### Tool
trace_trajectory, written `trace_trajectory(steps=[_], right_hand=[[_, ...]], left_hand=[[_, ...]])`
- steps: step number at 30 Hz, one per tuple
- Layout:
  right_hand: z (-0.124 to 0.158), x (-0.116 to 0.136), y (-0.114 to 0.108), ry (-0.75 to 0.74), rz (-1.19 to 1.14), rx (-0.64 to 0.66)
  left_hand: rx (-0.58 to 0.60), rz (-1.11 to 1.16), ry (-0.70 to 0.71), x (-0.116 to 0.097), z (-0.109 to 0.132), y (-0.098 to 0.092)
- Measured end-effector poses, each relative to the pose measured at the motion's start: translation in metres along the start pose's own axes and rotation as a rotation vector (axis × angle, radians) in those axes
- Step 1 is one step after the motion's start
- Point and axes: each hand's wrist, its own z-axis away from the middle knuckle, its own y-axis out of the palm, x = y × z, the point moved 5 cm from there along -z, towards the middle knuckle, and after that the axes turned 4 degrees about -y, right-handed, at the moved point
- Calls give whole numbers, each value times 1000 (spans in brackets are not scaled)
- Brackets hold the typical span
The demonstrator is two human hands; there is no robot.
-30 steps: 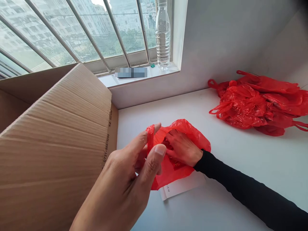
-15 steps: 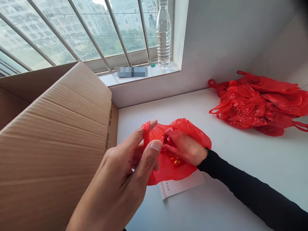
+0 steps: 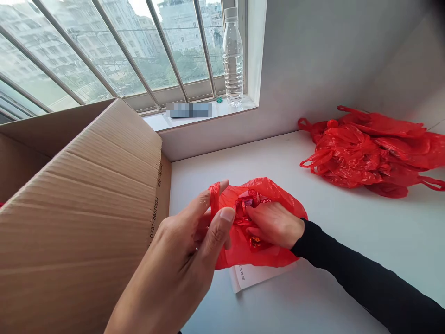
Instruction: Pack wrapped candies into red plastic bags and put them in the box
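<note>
Left fingers [image 3: 216, 232] stand apart, one hooking the red bag's [image 3: 239, 254] handle [image 3: 214, 197]; right fingers [image 3: 263, 213] curl inside, hold unclear.

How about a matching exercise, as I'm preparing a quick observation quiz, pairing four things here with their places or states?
1. left hand
2. right hand
3. clear bottle
4. cardboard box

A. upright on the windowsill
B. reaching into the red bag
C. standing open, far left
D. hooked through a bag handle

Pairs: 1-D, 2-B, 3-A, 4-C
</note>
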Motion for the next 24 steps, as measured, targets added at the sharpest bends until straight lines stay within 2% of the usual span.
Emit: trace_trajectory(steps=[6, 10, 17, 24], right_hand=[[-11, 15, 5, -17, -55, -133], [-15, 13, 4, 7, -59, -165], [-7, -5, -4, 104, -81, -159], [-12, -9, 2, 83, -111, -155]], left_hand=[[1, -13, -16, -1, -1, -1], [-1, -26, -7, 0, -2, -1], [14, -31, -22, 2, -3, 2], [22, -38, -15, 2, -1, 0]])
